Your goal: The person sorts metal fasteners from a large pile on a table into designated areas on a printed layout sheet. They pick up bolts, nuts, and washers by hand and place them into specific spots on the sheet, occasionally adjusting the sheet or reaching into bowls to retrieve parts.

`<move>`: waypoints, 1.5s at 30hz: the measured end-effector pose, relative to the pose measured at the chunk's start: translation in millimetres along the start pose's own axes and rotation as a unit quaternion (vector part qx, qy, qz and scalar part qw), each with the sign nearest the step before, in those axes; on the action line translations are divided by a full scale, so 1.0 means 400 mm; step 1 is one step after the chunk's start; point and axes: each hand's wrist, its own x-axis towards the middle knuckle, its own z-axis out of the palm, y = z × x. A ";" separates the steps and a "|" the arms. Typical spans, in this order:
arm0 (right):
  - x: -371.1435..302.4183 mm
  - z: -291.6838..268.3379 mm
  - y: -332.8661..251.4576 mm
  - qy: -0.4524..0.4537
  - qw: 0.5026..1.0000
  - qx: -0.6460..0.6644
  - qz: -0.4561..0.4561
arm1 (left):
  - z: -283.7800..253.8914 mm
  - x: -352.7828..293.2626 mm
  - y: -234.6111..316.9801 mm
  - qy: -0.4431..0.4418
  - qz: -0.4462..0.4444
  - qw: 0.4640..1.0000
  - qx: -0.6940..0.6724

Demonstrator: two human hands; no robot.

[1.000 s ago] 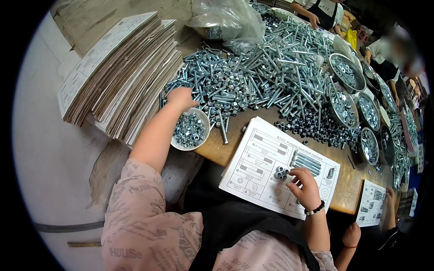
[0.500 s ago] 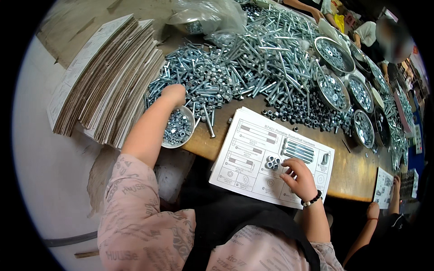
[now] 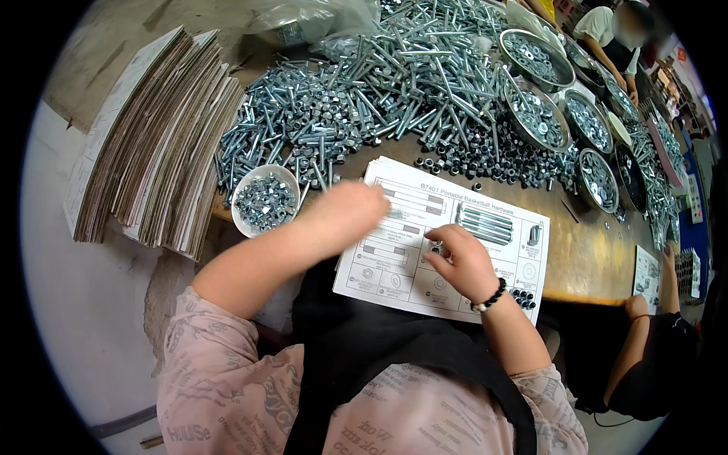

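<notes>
A stack of printed sheets with part outlines lies before me on the table edge. Over its upper left part is my left hand, smeared by motion; a greyish blur shows at its fingertips, and I cannot tell what it holds. My right hand rests over the sheet's middle, fingers bent, thumb and forefinger apart, beside partly hidden nuts. Several bolts lie side by side just above that hand. One short metal piece sits at the sheet's right. Several black nuts lie near my right wrist.
A white bowl of nuts stands left of the sheets, against a large heap of bolts. Farther left rises a tall cardboard stack. Metal bowls of washers line the right, where other people work. A plastic bag lies at the back.
My left hand has swung right, from beside the bowl of nuts to over the sheets. My right hand has shifted slightly left onto the nuts. The whole view has moved a little.
</notes>
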 end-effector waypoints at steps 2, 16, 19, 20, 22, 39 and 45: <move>0.009 0.032 -0.001 0.023 0.997 -0.067 -0.044 | 0.032 -0.004 0.049 -0.058 0.067 0.996 -0.015; -0.005 0.088 0.017 -0.005 0.978 -0.204 -0.052 | 0.042 -0.033 0.094 0.104 0.147 0.984 -0.004; -0.008 0.084 0.019 0.007 0.975 -0.217 -0.054 | 0.102 -0.043 0.115 0.098 0.153 0.983 -0.018; -0.009 0.079 0.018 0.012 0.974 -0.219 -0.050 | 0.104 -0.049 0.115 0.044 0.123 0.991 -0.042; -0.019 0.065 0.009 0.016 0.974 -0.218 -0.055 | 0.102 -0.071 0.088 0.042 0.084 0.992 -0.079; -0.023 0.096 -0.010 -0.066 0.971 -0.230 -0.030 | 0.166 -0.102 0.019 0.091 0.002 0.971 -0.223; -0.025 0.105 -0.007 -0.062 0.969 -0.238 -0.008 | 0.177 -0.101 0.008 0.089 0.009 0.969 -0.232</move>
